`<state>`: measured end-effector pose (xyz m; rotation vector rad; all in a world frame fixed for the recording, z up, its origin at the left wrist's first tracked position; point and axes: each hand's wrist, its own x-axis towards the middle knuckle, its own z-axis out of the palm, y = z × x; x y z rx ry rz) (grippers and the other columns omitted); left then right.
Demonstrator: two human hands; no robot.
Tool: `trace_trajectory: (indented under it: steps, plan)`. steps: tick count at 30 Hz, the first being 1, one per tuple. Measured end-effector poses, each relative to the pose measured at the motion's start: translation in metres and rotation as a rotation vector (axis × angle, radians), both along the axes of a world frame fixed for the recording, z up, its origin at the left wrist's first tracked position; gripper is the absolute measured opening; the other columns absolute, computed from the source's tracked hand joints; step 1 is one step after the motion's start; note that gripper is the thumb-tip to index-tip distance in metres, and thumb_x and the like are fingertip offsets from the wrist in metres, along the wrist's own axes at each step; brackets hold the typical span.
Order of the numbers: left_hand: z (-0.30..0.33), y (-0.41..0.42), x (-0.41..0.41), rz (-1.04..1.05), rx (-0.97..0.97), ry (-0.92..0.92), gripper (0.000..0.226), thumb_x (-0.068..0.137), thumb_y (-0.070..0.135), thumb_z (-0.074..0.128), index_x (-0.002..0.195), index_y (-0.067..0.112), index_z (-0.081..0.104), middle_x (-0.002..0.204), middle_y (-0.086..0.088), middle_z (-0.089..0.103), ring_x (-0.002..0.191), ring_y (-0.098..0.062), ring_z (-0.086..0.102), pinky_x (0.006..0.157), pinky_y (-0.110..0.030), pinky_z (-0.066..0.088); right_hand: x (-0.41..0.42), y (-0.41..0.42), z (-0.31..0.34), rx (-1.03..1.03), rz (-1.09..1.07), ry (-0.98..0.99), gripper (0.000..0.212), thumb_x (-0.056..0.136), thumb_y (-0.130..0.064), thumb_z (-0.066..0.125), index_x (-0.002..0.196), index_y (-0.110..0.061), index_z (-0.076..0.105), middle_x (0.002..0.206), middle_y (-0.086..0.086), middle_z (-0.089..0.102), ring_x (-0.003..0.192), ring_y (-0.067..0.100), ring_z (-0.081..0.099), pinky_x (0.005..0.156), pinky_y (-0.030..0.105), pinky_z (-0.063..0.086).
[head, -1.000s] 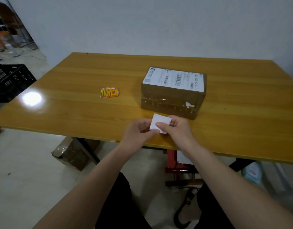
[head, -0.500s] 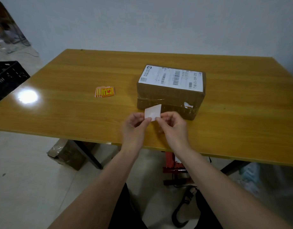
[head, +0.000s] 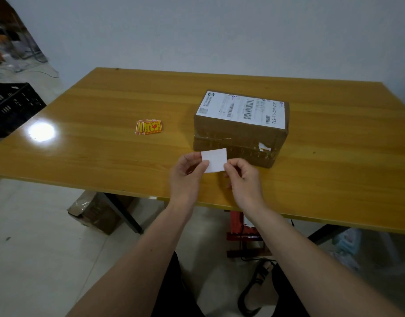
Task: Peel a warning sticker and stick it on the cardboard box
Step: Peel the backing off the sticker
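Showing its blank white back, the sticker (head: 214,159) is pinched by both hands' fingers (head: 229,166).

- The bench (head: 322,179) has a glossy yellow-brown wooden top, with a bright glare spot near its left edge.
- A cardboard box (head: 233,133) lies right of the middle, with a white shipping label (head: 240,109) on its top face.
- A small fanned pile of yellow-and-red warning stickers (head: 149,127) lies flat to the left of the box, well apart from it.
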<state>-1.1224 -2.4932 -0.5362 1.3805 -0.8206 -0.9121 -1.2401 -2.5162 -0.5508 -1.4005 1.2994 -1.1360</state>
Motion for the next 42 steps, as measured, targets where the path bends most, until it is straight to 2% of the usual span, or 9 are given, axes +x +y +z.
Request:
trace_trajectory:
  steps: [4, 7, 10, 19, 24, 27, 31, 37, 42]
  plan:
    - [-0.001, 0.0, -0.003, -0.059, 0.022, -0.048, 0.006, 0.083, 0.012, 0.068, 0.088, 0.01, 0.068, 0.083, 0.001, 0.069, 0.079, -0.01, 0.062, 0.069, -0.016, 0.049, -0.002, 0.001, -0.001, -0.021, -0.027, -0.021, 0.015, 0.092, -0.019, 0.055, 0.08, -0.025, 0.061, 0.09, 0.009, 0.062, 0.065, 0.013, 0.053, 0.056, 0.018, 0.045]
    - [0.0, 0.001, -0.007, -0.081, 0.019, -0.039, 0.006, 0.083, 0.009, 0.067, 0.086, 0.013, 0.064, 0.087, -0.004, 0.069, 0.08, -0.012, 0.062, 0.07, -0.018, 0.049, -0.001, 0.001, -0.003, -0.05, -0.107, -0.049, 0.013, 0.089, -0.017, 0.06, 0.081, -0.028, 0.059, 0.095, 0.009, 0.061, 0.076, 0.015, 0.056, 0.069, 0.026, 0.051]
    - [-0.001, 0.001, -0.008, -0.052, 0.016, -0.017, 0.013, 0.083, 0.008, 0.068, 0.08, 0.019, 0.06, 0.092, -0.008, 0.07, 0.083, -0.012, 0.063, 0.07, -0.018, 0.049, 0.001, 0.002, -0.004, -0.079, -0.237, -0.044, 0.014, 0.084, -0.019, 0.065, 0.087, -0.02, 0.051, 0.088, 0.003, 0.051, 0.075, 0.011, 0.048, 0.064, 0.013, 0.043]
    - [-0.013, 0.004, -0.013, -0.08, -0.057, -0.229, 0.015, 0.086, 0.009, 0.064, 0.09, 0.022, 0.07, 0.092, 0.001, 0.071, 0.091, -0.015, 0.066, 0.084, -0.032, 0.055, 0.002, 0.006, -0.002, -0.091, -0.101, -0.081, 0.039, 0.083, -0.031, 0.066, 0.072, 0.006, 0.062, 0.08, 0.017, 0.056, 0.073, 0.01, 0.051, 0.066, 0.008, 0.041]
    - [-0.012, 0.003, -0.016, -0.088, -0.074, -0.271, 0.014, 0.086, 0.01, 0.064, 0.089, 0.023, 0.069, 0.088, 0.007, 0.069, 0.088, -0.011, 0.064, 0.077, -0.02, 0.052, 0.001, 0.004, -0.002, -0.078, -0.087, -0.109, 0.029, 0.083, -0.025, 0.067, 0.071, 0.002, 0.063, 0.078, 0.007, 0.054, 0.074, 0.013, 0.052, 0.065, 0.01, 0.042]
    - [-0.009, 0.005, -0.018, -0.111, -0.089, -0.269, 0.02, 0.086, 0.015, 0.065, 0.083, 0.035, 0.067, 0.084, 0.013, 0.068, 0.085, -0.008, 0.063, 0.073, -0.017, 0.052, 0.0, 0.005, -0.001, -0.076, -0.078, -0.1, 0.018, 0.084, -0.018, 0.066, 0.076, -0.002, 0.067, 0.085, 0.016, 0.06, 0.079, 0.013, 0.055, 0.067, 0.008, 0.043]
    - [-0.011, 0.004, -0.019, -0.068, -0.09, -0.251, 0.013, 0.085, 0.016, 0.066, 0.087, 0.028, 0.071, 0.085, 0.011, 0.071, 0.085, -0.008, 0.065, 0.074, -0.019, 0.053, -0.002, 0.005, -0.001, -0.064, -0.068, -0.101, 0.018, 0.088, -0.017, 0.061, 0.077, -0.005, 0.068, 0.092, 0.019, 0.063, 0.082, 0.016, 0.057, 0.071, 0.015, 0.045]
    - [-0.01, 0.005, -0.02, -0.029, -0.084, -0.256, 0.011, 0.083, 0.014, 0.068, 0.085, 0.024, 0.072, 0.081, 0.016, 0.068, 0.079, 0.005, 0.061, 0.072, -0.006, 0.047, -0.004, 0.005, 0.0, -0.032, -0.08, -0.168, 0.024, 0.089, -0.022, 0.059, 0.081, -0.002, 0.068, 0.075, 0.004, 0.06, 0.064, -0.003, 0.053, 0.063, 0.011, 0.044]
    - [-0.01, 0.004, -0.02, -0.04, -0.071, -0.241, 0.017, 0.082, 0.013, 0.07, 0.083, 0.03, 0.069, 0.082, 0.016, 0.068, 0.082, 0.003, 0.063, 0.074, -0.011, 0.05, -0.004, 0.004, -0.001, -0.044, -0.091, -0.162, 0.016, 0.089, -0.014, 0.06, 0.082, -0.002, 0.067, 0.075, 0.001, 0.061, 0.064, -0.003, 0.053, 0.064, 0.012, 0.045]
